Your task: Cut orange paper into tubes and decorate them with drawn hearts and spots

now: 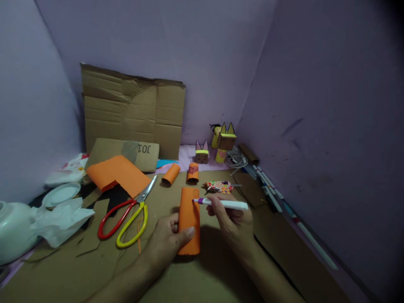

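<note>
An orange paper-covered tube lies lengthwise over the cardboard, its lower part gripped by my left hand, thumb across the front. My right hand pinches a white marker whose purple end points left, its tip at the tube's upper surface. A small round outline shows near the tube's top right corner. Behind it stand a short orange tube with a heart and a plain orange tube, tilted.
Scissors and orange paper lie left, with white tissue beyond. A floral glue gun and several markers are right. Cardboard animal figures stand behind; cardboard leans on the wall.
</note>
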### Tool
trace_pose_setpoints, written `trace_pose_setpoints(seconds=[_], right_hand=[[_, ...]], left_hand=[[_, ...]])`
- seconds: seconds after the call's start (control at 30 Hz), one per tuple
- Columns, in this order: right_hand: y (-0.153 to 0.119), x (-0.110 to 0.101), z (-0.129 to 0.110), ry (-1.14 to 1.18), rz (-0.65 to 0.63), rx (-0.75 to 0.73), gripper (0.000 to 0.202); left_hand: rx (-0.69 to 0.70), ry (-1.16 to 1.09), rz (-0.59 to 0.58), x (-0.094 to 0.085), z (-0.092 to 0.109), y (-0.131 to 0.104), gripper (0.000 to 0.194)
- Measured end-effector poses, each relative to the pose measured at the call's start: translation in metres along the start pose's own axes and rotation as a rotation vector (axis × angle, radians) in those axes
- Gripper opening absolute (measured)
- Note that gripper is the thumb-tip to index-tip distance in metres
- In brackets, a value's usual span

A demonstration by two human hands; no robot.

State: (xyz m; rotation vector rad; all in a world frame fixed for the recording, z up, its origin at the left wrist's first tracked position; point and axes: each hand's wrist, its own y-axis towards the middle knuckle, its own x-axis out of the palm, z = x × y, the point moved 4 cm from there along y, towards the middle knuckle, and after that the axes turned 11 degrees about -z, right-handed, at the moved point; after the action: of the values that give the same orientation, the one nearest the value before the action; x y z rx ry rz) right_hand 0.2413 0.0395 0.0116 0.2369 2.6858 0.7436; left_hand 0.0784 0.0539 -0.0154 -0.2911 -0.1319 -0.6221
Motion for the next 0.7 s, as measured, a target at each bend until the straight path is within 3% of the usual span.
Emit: trace_pose_setpoints(seconds=[0.3,0.7], right_hand=[[0.002,-0.001,-0.005,0.004,-0.072,0.047,0.027],[0.005,-0.009,0.000,0.028,0.051,0.057,0.022]], left_hand=[[-0.003,-0.008,0.008,-0.003,-0.007,0.002,0.051],[-0.033,-0.023,0.019,0.001,-0.001,0.000,0.053]])
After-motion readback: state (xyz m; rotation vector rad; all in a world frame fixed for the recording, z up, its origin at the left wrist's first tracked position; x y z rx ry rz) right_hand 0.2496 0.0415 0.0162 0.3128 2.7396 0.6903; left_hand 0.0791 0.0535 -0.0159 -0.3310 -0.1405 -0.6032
